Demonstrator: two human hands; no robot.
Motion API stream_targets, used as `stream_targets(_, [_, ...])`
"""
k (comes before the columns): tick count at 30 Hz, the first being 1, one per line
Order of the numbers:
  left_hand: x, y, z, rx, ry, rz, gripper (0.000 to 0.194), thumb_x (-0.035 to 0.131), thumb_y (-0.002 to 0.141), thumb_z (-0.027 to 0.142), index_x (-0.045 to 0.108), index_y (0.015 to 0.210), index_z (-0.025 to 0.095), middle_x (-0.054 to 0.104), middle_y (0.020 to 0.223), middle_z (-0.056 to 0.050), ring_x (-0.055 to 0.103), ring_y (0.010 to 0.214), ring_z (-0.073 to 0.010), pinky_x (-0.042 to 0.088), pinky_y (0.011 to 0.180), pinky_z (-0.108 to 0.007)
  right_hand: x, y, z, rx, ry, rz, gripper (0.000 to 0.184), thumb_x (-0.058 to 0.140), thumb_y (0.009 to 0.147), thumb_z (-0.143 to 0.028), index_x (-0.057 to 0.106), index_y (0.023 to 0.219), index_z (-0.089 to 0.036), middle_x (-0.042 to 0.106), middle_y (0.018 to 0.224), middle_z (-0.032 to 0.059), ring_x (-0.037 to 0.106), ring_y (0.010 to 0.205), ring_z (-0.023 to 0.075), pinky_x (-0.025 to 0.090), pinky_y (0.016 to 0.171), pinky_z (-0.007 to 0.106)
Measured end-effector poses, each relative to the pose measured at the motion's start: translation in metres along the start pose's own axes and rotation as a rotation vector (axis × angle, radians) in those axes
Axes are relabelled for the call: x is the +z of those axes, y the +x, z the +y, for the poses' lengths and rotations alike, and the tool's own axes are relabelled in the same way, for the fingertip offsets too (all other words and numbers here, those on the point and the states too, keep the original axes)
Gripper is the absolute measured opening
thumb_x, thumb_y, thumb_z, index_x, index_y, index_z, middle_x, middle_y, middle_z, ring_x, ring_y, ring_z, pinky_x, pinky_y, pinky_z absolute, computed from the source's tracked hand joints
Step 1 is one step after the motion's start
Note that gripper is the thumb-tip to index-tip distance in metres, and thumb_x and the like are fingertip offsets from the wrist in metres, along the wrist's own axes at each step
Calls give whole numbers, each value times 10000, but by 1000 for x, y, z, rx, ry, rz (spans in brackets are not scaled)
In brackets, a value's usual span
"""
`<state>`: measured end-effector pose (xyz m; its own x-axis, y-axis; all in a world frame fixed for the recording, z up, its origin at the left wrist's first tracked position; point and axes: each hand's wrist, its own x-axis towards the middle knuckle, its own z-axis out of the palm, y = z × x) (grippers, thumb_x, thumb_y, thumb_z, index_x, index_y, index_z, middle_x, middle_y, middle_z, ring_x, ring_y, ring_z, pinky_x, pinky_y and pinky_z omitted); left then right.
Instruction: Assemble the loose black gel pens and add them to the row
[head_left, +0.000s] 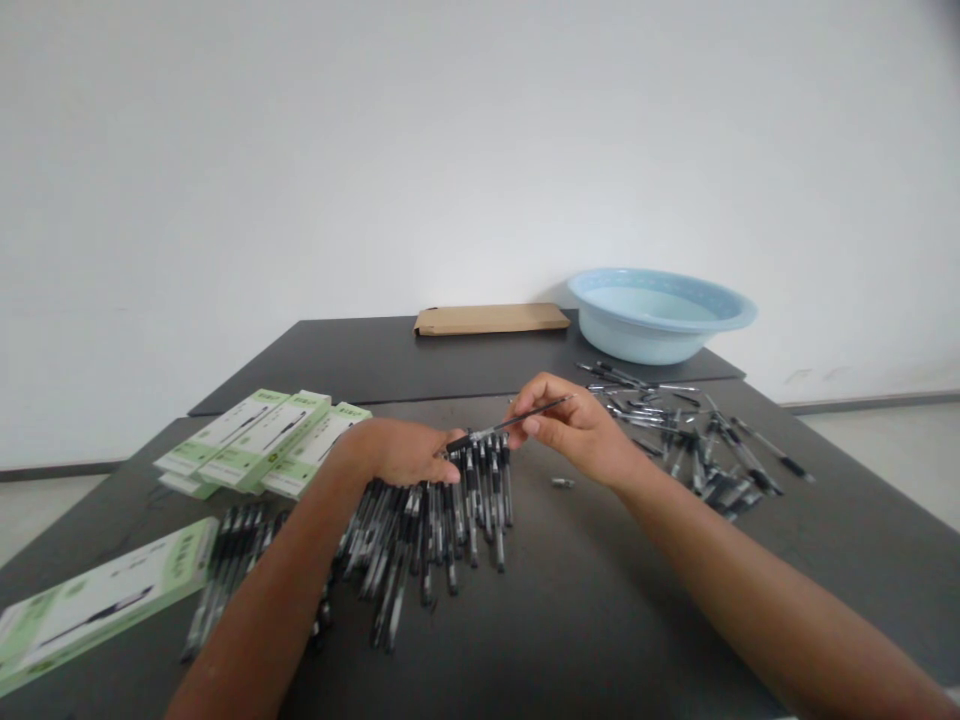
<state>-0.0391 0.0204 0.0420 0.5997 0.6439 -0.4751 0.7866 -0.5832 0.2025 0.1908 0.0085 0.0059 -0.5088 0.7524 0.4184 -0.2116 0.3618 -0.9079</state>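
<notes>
Above a pile of pens (420,530), my left hand (409,455) is closed on a pen (469,439) by its black grip. A thin dark rod, which looks like a pen refill (551,404), lies in line with that pen and slants up to the right. My right hand (574,425) pinches this refill between thumb and fingers. Whether the refill is partly inside the pen, I cannot tell. Below my right hand a small silvery pen part (562,483) lies on the dark table (570,620).
Several green and white pen boxes (255,440) are stacked at the left, and another box (105,600) lies nearer beside a row of pens (225,570). Loose pen parts (697,440) are scattered at the right. Behind stand a blue basin (645,335) and a flat cardboard piece (491,319).
</notes>
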Motion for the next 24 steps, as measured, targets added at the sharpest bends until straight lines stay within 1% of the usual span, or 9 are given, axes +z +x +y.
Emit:
stream_targets(2, [-1, -1, 1, -4, -35, -33, 444, 446, 871, 419, 472, 1252, 192, 688, 1054, -61, 622, 896, -226, 448, 747, -275, 0, 0, 1, 1, -1, -5, 195, 639, 817, -339, 529, 876, -190, 624, 780, 17, 619, 697, 144, 491, 666, 295])
stream_targets(4, [-3, -2, 4, -22, -60, -57, 444, 438, 876, 404, 463, 1255, 173, 705, 941, -54, 629, 825, -219, 451, 704, -270, -1, -1, 1, 9, 1, -6, 188, 638, 819, -329, 527, 879, -189, 628, 787, 18, 622, 701, 143, 490, 669, 292])
stream_targets(6, [-4, -3, 6, -38, -82, -71, 416, 433, 878, 395, 478, 1220, 161, 701, 846, -41, 626, 753, -208, 449, 663, -264, -1, -1, 1, 23, 13, -8, 190, 641, 817, -322, 522, 881, -188, 636, 794, 19, 626, 703, 140, 488, 669, 285])
stream_targets(8, [-4, -4, 7, -47, -100, -81, 358, 426, 878, 388, 510, 1142, 162, 691, 810, -34, 618, 712, -195, 445, 638, -259, 0, -1, 2, 39, 39, -13, 199, 642, 816, -313, 509, 897, -188, 643, 793, 20, 628, 700, 136, 488, 668, 279])
stream_targets(12, [-4, -4, 2, -28, -151, -91, 292, 393, 880, 399, 527, 1000, 169, 674, 803, -42, 615, 693, -190, 449, 615, -258, 4, -1, 9, 57, 97, -38, 208, 593, 850, -297, 464, 985, -204, 639, 838, 17, 623, 695, 123, 495, 677, 287])
stream_targets(15, [-4, -5, -4, 20, -185, -92, 323, 385, 877, 423, 509, 1033, 170, 670, 821, -47, 621, 701, -196, 455, 631, -264, 9, 0, 19, 73, 69, -62, 192, 536, 872, -260, 439, 1031, -211, 612, 880, 10, 605, 666, 105, 493, 655, 277])
stream_targets(20, [-3, -5, -7, -20, -164, -75, 345, 396, 869, 425, 513, 1085, 182, 683, 837, -43, 627, 685, -203, 442, 602, -262, 12, -1, 36, 192, -67, -98, 175, 483, 838, -123, 444, 994, -193, 574, 800, -18, 553, 580, 76, 460, 563, 220])
stream_targets(22, [-3, -5, -7, -24, -141, -74, 343, 401, 866, 420, 529, 1079, 183, 687, 842, -41, 628, 692, -202, 436, 599, -258, 12, -2, 39, 255, -130, -141, 171, 466, 830, -97, 452, 974, -189, 564, 763, -29, 534, 556, 69, 444, 541, 203])
stream_targets(24, [-3, -5, -7, -24, -124, -69, 351, 404, 865, 413, 534, 1089, 177, 689, 844, -40, 630, 710, -200, 432, 602, -251, 12, -3, 40, 303, -196, -226, 163, 456, 835, -96, 457, 970, -187, 558, 747, -34, 521, 540, 65, 431, 530, 194])
